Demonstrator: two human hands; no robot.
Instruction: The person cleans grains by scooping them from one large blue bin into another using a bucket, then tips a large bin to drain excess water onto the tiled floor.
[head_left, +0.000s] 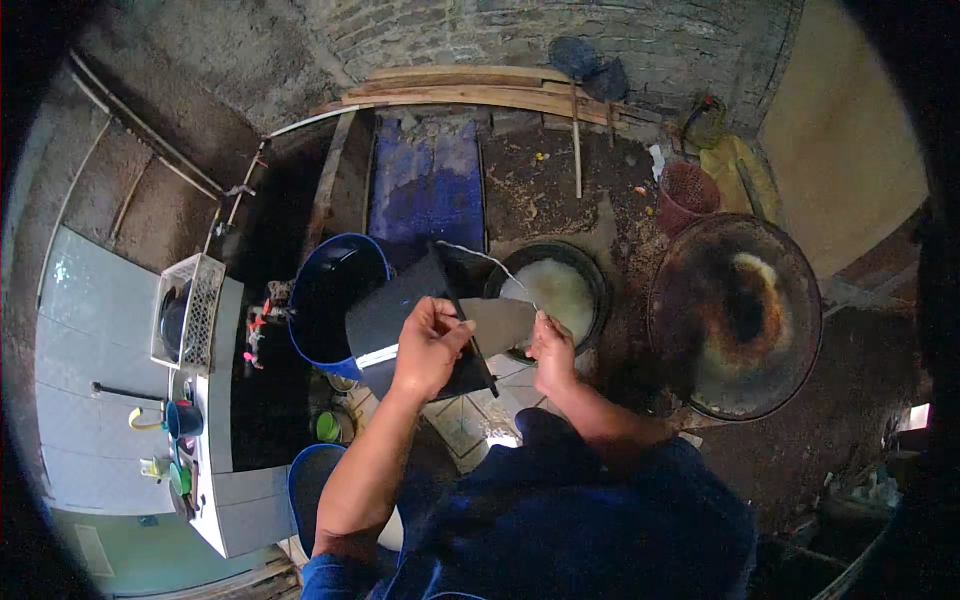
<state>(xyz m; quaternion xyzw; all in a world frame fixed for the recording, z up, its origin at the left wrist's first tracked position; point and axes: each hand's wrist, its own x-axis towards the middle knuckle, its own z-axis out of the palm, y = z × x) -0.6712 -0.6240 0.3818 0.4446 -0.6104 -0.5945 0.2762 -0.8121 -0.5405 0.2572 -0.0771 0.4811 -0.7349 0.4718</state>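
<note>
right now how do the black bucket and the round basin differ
The black bucket is tipped, mouth facing right, while the round basin sits upright. The bucket is held by the left hand; the basin rests on the floor. The bucket has a wire handle; none shows on the basin. Both are dark.

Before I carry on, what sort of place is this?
Probably a rough home kitchen or washing area: there's a white slotted rack, red-handled taps and a blue-rimmed tub.
</note>
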